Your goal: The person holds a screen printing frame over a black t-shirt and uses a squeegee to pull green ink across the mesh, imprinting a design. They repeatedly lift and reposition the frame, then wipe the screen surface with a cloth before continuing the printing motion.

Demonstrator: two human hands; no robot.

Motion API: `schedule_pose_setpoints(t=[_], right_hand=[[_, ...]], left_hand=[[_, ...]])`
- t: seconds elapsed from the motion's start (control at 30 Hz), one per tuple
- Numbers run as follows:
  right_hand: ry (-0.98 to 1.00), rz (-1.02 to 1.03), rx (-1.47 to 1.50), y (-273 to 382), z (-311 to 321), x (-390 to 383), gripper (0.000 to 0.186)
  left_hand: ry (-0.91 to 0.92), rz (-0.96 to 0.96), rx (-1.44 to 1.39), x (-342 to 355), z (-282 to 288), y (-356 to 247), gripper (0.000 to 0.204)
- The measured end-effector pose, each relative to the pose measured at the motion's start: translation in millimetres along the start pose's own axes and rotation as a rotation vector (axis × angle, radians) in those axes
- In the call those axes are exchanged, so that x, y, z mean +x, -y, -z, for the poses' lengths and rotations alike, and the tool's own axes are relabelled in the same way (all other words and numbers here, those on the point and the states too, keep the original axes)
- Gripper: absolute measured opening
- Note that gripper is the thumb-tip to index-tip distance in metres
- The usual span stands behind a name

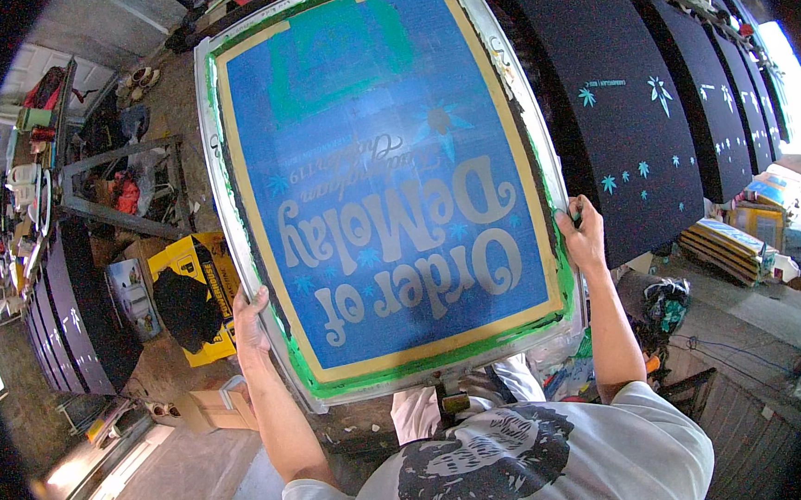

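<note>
A large screen-printing frame [384, 149] spans the middle of the view, with a blue stencil mesh, pale lettering, leaf shapes, tan tape and green smears round its edges and top. My left hand [251, 321] grips the lower part of its left rail, thumb along the metal. On the right rail, a little higher up, my right hand [583, 233] is closed on the edge with fingers wrapped round it. The frame hides much of what lies beneath it.
Black printed boards [611, 142] stand in a row at the right, with more [85, 318] at left. Also around are a metal stand [119, 214], a yellow bag [215, 254] with dark cloth, a cardboard box [217, 411], stacked materials [726, 250] and a blue cable on the floor.
</note>
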State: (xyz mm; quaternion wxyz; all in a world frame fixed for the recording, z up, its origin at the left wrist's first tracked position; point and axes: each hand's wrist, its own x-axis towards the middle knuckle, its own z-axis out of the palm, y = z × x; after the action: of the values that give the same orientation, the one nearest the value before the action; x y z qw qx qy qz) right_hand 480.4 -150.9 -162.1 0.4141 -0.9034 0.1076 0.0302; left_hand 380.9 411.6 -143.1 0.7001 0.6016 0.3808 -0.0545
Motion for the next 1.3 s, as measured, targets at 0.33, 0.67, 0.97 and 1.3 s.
schedule_pose_setpoints(t=[0.33, 0.67, 0.97, 1.3], right_hand=[[-0.004, 0.005, 0.016, -7.8, -2.2, 0.1, 0.03], [0.016, 0.011, 0.005, -8.9, -2.0, 1.2, 0.03], [-0.026, 0.076, 0.025, -3.9, -3.3, -0.2, 0.027], [-0.046, 0.083, 0.019, -6.4, -4.7, 0.6, 0.025]], left_hand=[[0.04, -0.002, -0.012, 1.3, 3.6, 0.6, 0.044], [0.07, -0.005, -0.045, -3.4, -4.7, -6.6, 0.039], [0.061, -0.01, -0.01, 4.6, 5.9, 2.7, 0.044], [0.095, 0.005, -0.072, 5.1, 6.6, 2.3, 0.037]])
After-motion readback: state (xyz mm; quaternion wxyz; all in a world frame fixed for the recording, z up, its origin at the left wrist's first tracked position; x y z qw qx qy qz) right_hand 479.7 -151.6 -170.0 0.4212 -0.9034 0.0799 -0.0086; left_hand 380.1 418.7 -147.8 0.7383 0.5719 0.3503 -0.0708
